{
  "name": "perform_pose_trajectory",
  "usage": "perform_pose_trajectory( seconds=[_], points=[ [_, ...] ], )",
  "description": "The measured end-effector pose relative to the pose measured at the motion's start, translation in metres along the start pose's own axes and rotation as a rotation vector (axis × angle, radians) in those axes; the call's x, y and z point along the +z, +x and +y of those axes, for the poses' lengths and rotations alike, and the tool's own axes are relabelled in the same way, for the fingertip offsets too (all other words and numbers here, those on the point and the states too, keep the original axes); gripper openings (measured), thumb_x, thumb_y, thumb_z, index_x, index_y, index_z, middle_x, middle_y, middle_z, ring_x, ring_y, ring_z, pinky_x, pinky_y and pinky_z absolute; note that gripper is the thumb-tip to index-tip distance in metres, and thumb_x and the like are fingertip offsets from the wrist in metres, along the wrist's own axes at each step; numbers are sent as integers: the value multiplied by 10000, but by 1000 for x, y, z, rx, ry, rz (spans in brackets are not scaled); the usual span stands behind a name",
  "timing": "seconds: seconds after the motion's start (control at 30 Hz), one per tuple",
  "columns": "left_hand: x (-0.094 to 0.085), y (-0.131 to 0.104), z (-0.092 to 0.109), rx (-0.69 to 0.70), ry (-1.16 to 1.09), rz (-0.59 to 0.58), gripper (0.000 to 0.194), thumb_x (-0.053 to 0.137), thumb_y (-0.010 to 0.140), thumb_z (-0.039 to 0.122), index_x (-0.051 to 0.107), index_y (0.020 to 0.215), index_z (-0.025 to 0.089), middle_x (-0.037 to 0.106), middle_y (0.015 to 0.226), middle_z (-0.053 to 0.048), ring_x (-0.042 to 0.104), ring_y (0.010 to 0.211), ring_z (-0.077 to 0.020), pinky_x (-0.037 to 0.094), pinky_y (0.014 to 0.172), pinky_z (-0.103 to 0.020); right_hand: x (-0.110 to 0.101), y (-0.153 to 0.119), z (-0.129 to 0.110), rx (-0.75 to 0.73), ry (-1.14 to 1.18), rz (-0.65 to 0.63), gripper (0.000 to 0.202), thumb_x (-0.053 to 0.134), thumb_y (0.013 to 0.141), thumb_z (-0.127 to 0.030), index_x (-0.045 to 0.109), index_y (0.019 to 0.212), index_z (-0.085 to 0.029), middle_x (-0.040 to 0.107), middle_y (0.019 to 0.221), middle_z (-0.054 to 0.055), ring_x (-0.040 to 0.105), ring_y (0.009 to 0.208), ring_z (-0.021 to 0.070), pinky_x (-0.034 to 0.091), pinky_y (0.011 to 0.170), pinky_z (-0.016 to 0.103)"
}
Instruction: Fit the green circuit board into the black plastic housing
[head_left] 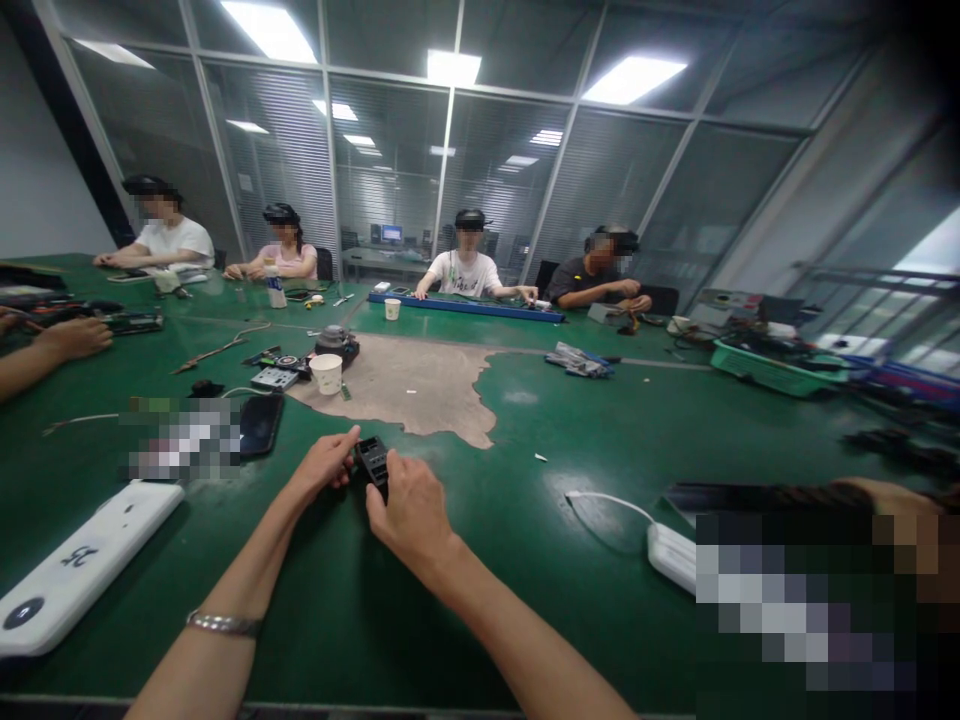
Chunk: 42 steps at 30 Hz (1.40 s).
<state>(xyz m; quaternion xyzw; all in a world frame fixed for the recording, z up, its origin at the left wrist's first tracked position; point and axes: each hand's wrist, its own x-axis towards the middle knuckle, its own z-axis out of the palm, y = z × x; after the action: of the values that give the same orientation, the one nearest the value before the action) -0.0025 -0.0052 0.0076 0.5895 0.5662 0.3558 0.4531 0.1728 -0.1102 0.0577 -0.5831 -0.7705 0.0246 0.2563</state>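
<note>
Between my two hands is a small black plastic part with slots or recesses on its upper face; its exact kind is unclear. My left hand grips its left side, fingers curled and partly hidden. From the right, my right hand closes on it with thumb and fingers along the near edge. The part is held over the green table, tilted slightly. Beyond my hands lies a ragged brown sheet, and a paper cup stands at its left edge.
To the left lie a white device marked 25 and a dark phone. A white adapter with cable is at right. Gloves and a green basket sit farther back. Several people are seated around the table.
</note>
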Motion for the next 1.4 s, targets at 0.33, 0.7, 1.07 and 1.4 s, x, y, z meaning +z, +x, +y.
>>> perform_pose_trajectory(
  seconds=[0.33, 0.7, 1.07, 1.4],
  points=[
    [-1, 0, -3, 73, 39, -94, 546, 514, 766, 719, 560, 755, 175, 513, 591, 39, 509, 399, -101, 371, 351, -192, 9, -6, 9, 70, 37, -10, 466, 538, 866, -461, 509, 1203, -140, 648, 1024, 130, 598, 946, 268, 448, 801, 348],
    [-4, 2, -3, -65, -94, -36, 744, 496, 711, 790, 609, 1016, 121, 555, 561, 22, 538, 420, -131, 358, 381, -208, 15, -10, 11, 68, 66, -2, 514, 569, 849, -461, 490, 1237, -134, 651, 1033, 138, 604, 946, 268, 450, 817, 357],
    [-3, -2, 3, -100, -93, -48, 825, 432, 719, 823, 593, 1074, 97, 638, 568, -33, 576, 423, -158, 401, 408, -235, 0, 4, 15, 107, 165, 99, 354, 544, 863, -445, 589, 1088, -176, 679, 916, 92, 633, 844, 227, 447, 743, 293],
    [-2, -1, 1, -111, -49, -114, 847, 387, 764, 804, 573, 1144, 70, 685, 599, -83, 602, 417, -168, 378, 383, -220, -1, 2, 55, 188, 137, 117, 296, 579, 837, -329, 590, 1094, -182, 672, 966, 79, 619, 910, 220, 431, 790, 281]
  ],
)
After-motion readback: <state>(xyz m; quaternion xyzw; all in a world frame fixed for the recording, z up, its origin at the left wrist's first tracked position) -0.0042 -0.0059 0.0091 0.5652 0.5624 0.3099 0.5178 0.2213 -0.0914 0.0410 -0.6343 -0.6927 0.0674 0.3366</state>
